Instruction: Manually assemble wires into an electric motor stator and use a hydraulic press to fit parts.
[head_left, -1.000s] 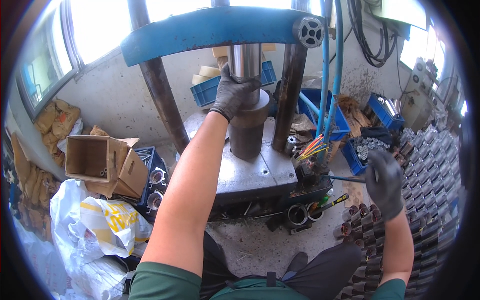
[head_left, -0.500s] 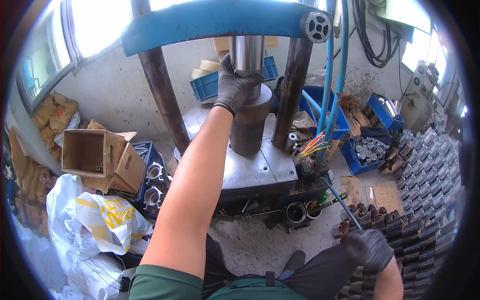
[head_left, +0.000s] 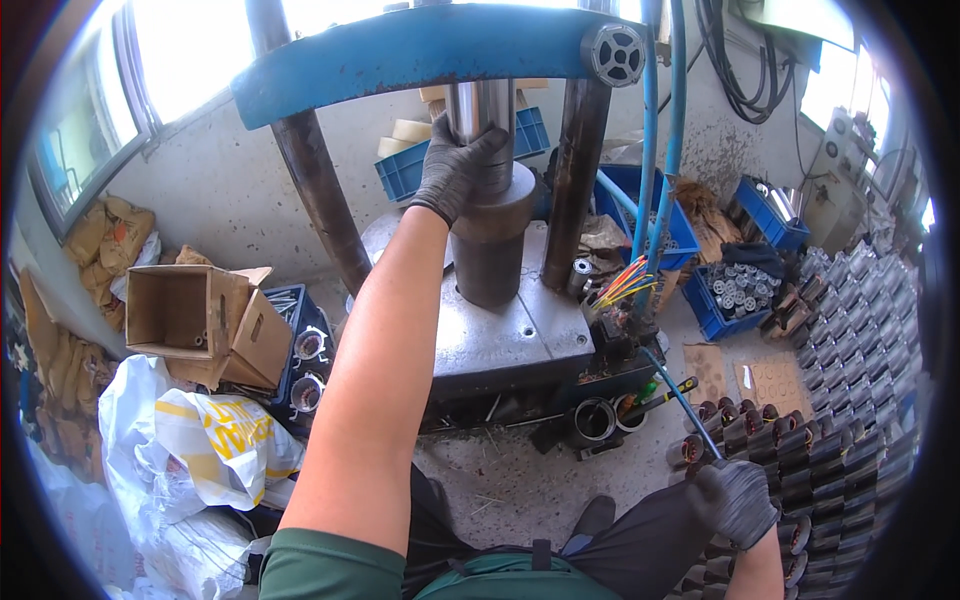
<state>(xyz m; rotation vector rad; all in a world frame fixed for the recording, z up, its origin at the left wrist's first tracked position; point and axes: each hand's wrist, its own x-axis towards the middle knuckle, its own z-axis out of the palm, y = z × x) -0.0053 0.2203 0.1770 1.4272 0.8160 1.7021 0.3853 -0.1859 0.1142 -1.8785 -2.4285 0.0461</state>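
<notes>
My left hand (head_left: pixel 455 168), in a dark grey glove, wraps round the near left side of a shiny metal cylinder (head_left: pixel 480 108) in the middle of a press. Below it, a wider dark steel sleeve (head_left: pixel 489 258) stands upright on the press's metal bed (head_left: pixel 480 340). The hand hides part of where cylinder and sleeve meet. At the lower right, my right hand (head_left: pixel 737 503), gloved too, is closed round the end of a thin lever rod (head_left: pixel 685 405). That rod slopes up to a valve block (head_left: pixel 618 330) at the bed's right corner.
A blue crossbeam (head_left: pixel 420 62) and two dark columns (head_left: pixel 322 200) frame the press. Stacked metal cylinders (head_left: pixel 860 350) fill the right side. Blue bins (head_left: pixel 725 305) of metal parts stand behind. At left are cardboard boxes (head_left: pixel 175 310) and white plastic bags (head_left: pixel 150 440).
The view has shifted slightly, moving the press left in the picture. My left hand's fingers sit a little differently against the cylinder. My right hand stays on the lever rod.
</notes>
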